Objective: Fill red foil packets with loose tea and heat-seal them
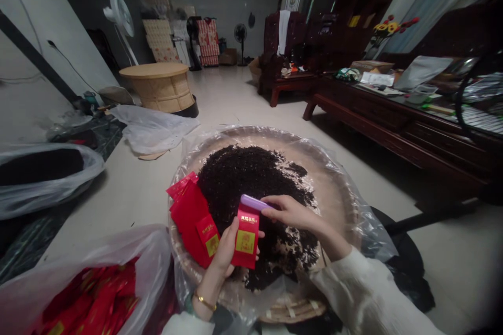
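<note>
My left hand (pixel 226 251) grips a small red packet (pixel 246 238) upright over a pile of dark loose tea leaves (pixel 251 188). My right hand (pixel 288 212) pinches a purple scoop (pixel 254 202) at the packet's open top. The tea lies on a plastic-lined round woven tray (pixel 341 193). A stack of red packets (pixel 192 217) leans on the tray's left side, beside my left hand.
A clear bag of red packets (pixel 90 298) lies at the lower left. Another plastic bag with dark contents (pixel 43 172) sits at the left. A dark wooden table (pixel 412 120) runs along the right. A round wooden tub (pixel 161 86) and fan (pixel 120 18) stand behind.
</note>
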{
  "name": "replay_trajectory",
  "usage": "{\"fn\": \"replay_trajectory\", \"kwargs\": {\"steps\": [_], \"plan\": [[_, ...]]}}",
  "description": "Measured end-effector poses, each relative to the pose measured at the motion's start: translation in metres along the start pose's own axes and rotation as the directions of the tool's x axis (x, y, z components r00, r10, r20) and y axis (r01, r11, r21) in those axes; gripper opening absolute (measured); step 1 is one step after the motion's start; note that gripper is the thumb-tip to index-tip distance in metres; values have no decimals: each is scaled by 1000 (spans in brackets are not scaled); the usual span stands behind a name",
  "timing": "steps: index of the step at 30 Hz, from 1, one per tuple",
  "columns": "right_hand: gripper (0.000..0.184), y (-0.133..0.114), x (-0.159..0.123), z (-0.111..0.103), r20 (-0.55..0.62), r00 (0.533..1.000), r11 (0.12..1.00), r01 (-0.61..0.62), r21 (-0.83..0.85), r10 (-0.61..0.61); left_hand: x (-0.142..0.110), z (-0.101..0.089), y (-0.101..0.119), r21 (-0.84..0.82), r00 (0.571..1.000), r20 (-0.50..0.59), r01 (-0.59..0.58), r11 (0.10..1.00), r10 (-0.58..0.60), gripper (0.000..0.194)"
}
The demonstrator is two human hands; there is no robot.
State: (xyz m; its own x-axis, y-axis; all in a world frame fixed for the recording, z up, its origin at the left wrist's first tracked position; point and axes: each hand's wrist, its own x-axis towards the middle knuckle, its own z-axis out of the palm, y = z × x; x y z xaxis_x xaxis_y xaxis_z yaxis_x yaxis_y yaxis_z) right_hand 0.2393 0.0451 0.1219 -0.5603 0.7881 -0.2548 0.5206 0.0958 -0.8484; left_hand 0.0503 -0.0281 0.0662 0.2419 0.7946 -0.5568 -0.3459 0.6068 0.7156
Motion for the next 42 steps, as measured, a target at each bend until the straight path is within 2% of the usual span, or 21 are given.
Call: {"fn": "replay_trajectory", "kwargs": {"steps": [4,10,16,21,27,30,32,34,37,42], "plan": [[50,1,0,-1,39,998,999,-46,27,45,-2,2,2,8,1000,-6,5,1000,-5,94],[41,-10,4,5,80,997,999,-8,40,5,0,1,-3,-7,1000,16,-9,1000,10,95],[40,-6,8,7,64,997,999,51,13,-52,3,-3,-2,-113,998,6,62,992,-62,70],[42,-1,11,6,64,998,997,-3,80,-2,4,-1,1,-142,996,-16,81,986,-84,65],[45,1,11,4,58,998,997,24,78,-28,4,-3,0,-141,995,-12,98,985,-100,62],[46,2,9,5,53,998,997,11,74,-15,7,-6,6,-242,999,-43,2,970,-13,54],[46,3,9,6,56,998,997,17,73,-21,9,-8,13,-275,992,-75,-117,954,100,62],[47,4,10,8,68,997,997,32,63,-37,11,-7,21,-215,980,-92,-191,958,175,75],[48,5,12,9,69,997,998,40,52,-44,13,-2,31,-98,974,-103,-213,972,203,73],[49,5,13,8,71,997,998,36,52,-40,13,3,34,-62,972,-105,-215,975,208,65]]}}
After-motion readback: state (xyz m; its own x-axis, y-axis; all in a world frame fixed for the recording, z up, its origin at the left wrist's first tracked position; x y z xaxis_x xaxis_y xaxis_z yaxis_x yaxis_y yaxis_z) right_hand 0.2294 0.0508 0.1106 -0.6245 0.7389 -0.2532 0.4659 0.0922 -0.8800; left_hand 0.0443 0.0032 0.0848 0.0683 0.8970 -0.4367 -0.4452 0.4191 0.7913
